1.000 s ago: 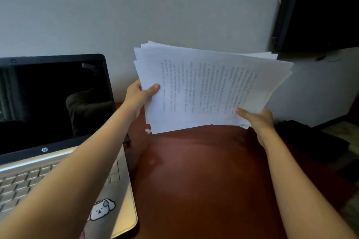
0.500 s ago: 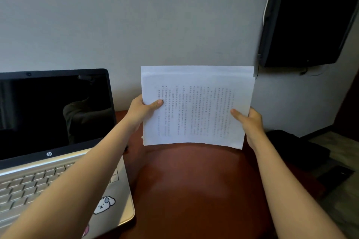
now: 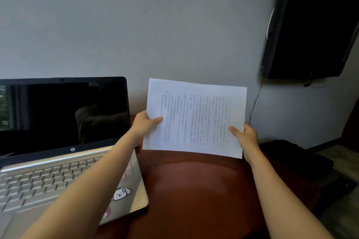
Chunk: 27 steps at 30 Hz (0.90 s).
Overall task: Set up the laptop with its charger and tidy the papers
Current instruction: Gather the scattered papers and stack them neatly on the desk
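Since a second ago the fanned, splayed sheets have been squared into one flush stack; papers now read as a single neat rectangle, and the view has tipped up a bit. Left hand pinches the stack's left edge, thumb on the printed face, fingers closed on the paper; right hand clamps the right edge low down the same way. Stack is held upright, its lower edge just above the bare tabletop, likely so the edges can be tapped level before it's laid down. It sits near the far edge of the tabletop, just right of the open laptop, which fills the left side with its screen dark. No charger cable clearly in view. Open room: the whole middle of the tabletop in front of the stack is bare, good landing spot. Dark bag-like thing crowds the right edge. Wall-mounted black screen hangs well above, no conflict
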### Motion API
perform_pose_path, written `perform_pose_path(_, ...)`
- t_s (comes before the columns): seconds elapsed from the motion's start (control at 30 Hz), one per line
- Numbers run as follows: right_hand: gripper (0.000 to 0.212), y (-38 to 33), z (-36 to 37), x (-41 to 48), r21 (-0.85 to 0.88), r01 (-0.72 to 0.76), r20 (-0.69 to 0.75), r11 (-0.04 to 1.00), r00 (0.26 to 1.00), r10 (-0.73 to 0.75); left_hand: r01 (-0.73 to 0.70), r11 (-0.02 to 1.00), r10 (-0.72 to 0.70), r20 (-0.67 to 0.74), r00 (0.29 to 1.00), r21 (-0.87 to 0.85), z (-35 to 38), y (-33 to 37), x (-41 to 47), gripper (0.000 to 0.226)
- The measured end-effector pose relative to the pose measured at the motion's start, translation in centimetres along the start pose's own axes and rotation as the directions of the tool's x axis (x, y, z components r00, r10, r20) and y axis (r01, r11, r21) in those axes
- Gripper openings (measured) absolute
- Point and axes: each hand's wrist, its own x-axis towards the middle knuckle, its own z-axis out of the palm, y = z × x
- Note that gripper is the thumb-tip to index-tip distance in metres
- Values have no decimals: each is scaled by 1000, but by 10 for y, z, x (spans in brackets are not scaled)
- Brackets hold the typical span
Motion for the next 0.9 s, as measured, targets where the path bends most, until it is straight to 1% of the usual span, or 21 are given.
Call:
perform_pose_path(0.17, 29, -19, 22, -32, 42, -13, 74, 999, 997, 10, -3, 997, 10, -88, 996, 75, -44, 20, -35, 35)
perform_pose_path(0.33, 26, -39, 51, -76, 87, 1, 171, 996, 985, -15, -8, 986, 39, -188, 981, 164, -97, 36, -78, 29)
perform_pose_path(0.5, 25, -48, 88, -116, 102, -8, 288, 995, 957, -22, 46, 969, 31, -302, 953, 244, -150, 45, -116, 24)
perform_pose_path(0.63, 20, -50, 122, -147, 103, -28, 385, 994, 923, -14, 113, 952, 6, -388, 922, 285, -197, 47, -146, 9)
perform_pose_path(0.7, 21, -51, 141, -163, 102, -39, 437, 994, 899, -9, 151, 943, -3, -445, 896, 296, -223, 46, -162, 23)
perform_pose_path(0.73, 22, -52, 151, -172, 102, -43, 465, 994, 885, -9, 168, 940, -11, -464, 886, 298, -237, 45, -170, 22)
perform_pose_path(0.83, 27, -53, 179, -198, 99, -61, 545, 993, 839, -3, 213, 928, -24, -518, 855, 307, -273, 42, -200, 8)
perform_pose_path(0.9, 29, -55, 198, -216, 82, -73, 585, 994, 811, 11, 240, 908, -16, -545, 838, 343, -294, 41, -221, 11)
